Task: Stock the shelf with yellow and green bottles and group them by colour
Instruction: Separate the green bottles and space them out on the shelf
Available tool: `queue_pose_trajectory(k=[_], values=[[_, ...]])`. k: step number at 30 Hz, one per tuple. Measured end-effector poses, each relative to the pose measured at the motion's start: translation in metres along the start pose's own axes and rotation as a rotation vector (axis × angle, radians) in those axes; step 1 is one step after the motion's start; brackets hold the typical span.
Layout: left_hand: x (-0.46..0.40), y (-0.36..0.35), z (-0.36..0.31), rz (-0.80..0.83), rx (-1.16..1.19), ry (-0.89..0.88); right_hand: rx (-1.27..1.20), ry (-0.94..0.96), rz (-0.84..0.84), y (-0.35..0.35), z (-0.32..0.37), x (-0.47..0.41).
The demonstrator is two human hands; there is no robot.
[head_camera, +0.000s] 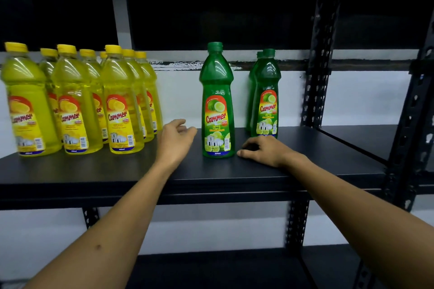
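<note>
Head view only. Lone green clear-plastic lime dish-liquid bottle w/ green cap (217, 101) stands upright near the front of the black metal shelf board (94, 171), long axis vertical, label facing out. It sits between both hands.

Right hand (260, 151) rests on the board just beside the bottle's base, on its right; fingers loosely curled, thumb tip close to the base, holding nothing. Can't tell whether thumb touches the bottle or is a hair apart.

Left hand (175, 141) is on the bottle's left, a bit further off and set deeper on the board; fingers relaxed and spread, reaching fwd, gripping nothing.

So the right hand is the nearer one, and the bottle lies to its left.

The other green plastic bottles, a pair one behind the other (265, 94), stand further right and further back, near the black slotted upright post (321, 54). Lone bottle is apart from them.

Group of yellow clear-plastic lemon bottles w/ yellow caps (77, 101) is packed at the left end, in rows, well apart from the greens.

Judgement: colour split already holds; next move prob. right hand wraps the lone green bottle low and shifts it right + back to join the pair. Tall, narrow body, so a push at the base could tip it.
</note>
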State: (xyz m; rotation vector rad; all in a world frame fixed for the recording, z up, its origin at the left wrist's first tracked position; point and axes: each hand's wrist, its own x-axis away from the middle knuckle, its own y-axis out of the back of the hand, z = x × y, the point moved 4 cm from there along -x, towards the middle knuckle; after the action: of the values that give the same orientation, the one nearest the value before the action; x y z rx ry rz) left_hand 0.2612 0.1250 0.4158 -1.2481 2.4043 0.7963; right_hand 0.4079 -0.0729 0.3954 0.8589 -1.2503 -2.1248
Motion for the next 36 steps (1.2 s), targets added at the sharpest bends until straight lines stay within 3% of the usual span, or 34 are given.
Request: queue_pose_trajectory(k=[5,12,22,28,36], values=[[0.013,-0.041,-0.019,0.124,0.052,0.13,0.047,-0.033,-0.012,0.0,-0.003,-0.003],[0.0,-0.051,-0.011,0.202,0.002,0.133,0.086,-0.012,-0.002,0.0,-0.001,-0.005],[-0.045,-0.039,0.018,0.195,0.029,0.156,0.245,0.036,0.017,-0.016,0.017,-0.034],[-0.079,-0.044,0.041,0.129,0.039,0.195,0.281,0.074,0.205,-0.038,0.027,-0.072],[-0.126,-0.056,0.075,0.05,0.032,0.179,0.26,0.002,0.238,-0.056,0.018,-0.124]])
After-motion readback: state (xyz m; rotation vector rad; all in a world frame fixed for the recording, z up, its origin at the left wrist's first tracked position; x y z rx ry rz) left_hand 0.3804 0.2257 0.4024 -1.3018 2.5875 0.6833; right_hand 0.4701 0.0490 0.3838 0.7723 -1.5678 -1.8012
